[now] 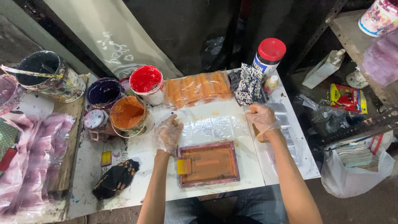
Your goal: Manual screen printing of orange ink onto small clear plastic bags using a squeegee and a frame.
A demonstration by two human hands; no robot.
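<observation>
1. On the white table (137, 151), the screen frame (208, 164) sits near the front edge, between both forearms; yellow squeegee (183, 166) lies at its left inner edge.
2. Left hand (168, 133), gloved, fingers spread flat on the clear film (215, 124) just behind the frame's left corner, gripping nothing.
3. Right hand (262, 118), gloved, loosely curled at the film's right edge, behind-right of the frame; whether it pinches the film, can't tell.
4. Left of frame: orange bucket (127, 114), dark rag (116, 178).
5. Bare tabletop between rag and frame.
</observation>
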